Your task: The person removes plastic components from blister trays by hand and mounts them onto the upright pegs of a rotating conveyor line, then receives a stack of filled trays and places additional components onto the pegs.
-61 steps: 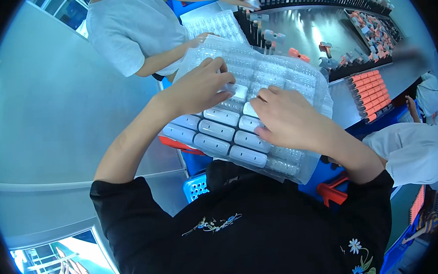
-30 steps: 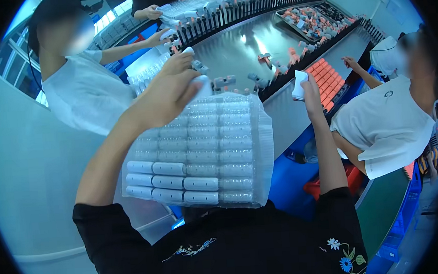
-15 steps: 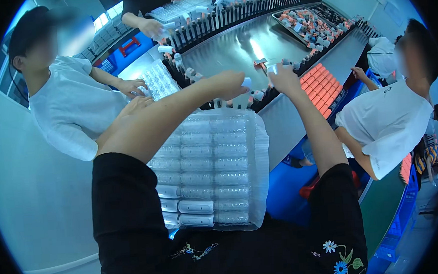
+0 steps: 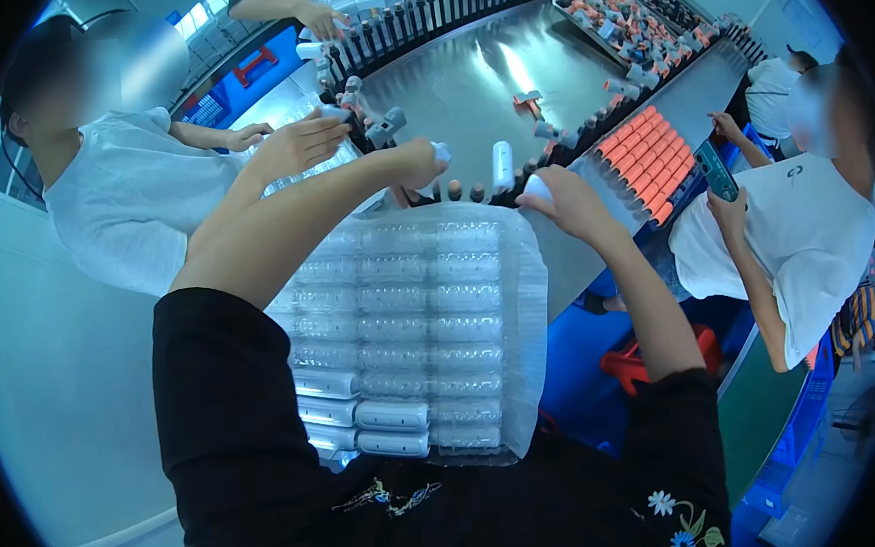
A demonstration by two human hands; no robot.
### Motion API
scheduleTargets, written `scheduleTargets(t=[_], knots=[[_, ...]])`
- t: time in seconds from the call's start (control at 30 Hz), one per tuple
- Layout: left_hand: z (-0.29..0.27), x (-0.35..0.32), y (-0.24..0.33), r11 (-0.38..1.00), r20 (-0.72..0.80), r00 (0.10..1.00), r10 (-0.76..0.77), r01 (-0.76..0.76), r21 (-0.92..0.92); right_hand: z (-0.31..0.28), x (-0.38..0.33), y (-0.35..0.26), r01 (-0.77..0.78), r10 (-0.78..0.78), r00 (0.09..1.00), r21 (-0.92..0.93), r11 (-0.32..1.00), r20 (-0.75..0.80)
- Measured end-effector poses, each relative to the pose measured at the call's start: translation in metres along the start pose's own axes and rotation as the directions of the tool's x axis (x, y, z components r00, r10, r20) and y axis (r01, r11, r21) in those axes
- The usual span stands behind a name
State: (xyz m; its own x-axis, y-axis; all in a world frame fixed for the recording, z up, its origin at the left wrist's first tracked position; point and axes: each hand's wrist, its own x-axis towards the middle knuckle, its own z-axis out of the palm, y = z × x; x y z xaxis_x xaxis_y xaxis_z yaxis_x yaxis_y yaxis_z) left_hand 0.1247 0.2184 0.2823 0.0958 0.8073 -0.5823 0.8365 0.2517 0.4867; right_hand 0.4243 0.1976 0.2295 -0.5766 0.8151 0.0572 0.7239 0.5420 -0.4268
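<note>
My left hand is closed around a white plastic piece, whose end sticks out past the fingers. To its right, my right hand grips another smooth white plastic piece, mostly covered by the fingers. Between the two hands a white oblong casing stands upright on the line of black holders. Below my hands lies a clear plastic blister tray with rows of moulded pockets. Several white casings fill pockets at its near left corner; the other visible pockets show no casing.
The curved line of black holders carries grey-and-white parts around a metal table. A bin of mixed orange and grey parts stands far right, near rows of orange pieces. Co-workers stand left and right; one holds a phone.
My right hand has come down toward me, and my left has moved slightly left. A casing now stands upright between them. The left co-worker's hand has reached toward the holders. A phone shows at right.
</note>
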Motion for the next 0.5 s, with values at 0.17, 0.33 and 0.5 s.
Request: scheduleTargets(t=[0.17,0.33,0.5], knots=[[-0.022,0.007,-0.018,0.985,-0.070,0.997,0.027,-0.015,0.170,-0.026,-0.006,-0.017,-0.123,0.322,0.889,0.507,0.853,-0.326],[-0.041,0.054,-0.038,0.950,-0.147,0.987,0.060,-0.011,0.313,0.005,0.043,-0.010,-0.253,0.479,0.834,0.582,0.773,-0.273],[-0.073,0.049,-0.019,0.766,-0.142,0.989,0.030,0.068,0.639,0.036,0.088,-0.049,-0.029,0.025,0.998,-0.084,0.996,-0.054]])
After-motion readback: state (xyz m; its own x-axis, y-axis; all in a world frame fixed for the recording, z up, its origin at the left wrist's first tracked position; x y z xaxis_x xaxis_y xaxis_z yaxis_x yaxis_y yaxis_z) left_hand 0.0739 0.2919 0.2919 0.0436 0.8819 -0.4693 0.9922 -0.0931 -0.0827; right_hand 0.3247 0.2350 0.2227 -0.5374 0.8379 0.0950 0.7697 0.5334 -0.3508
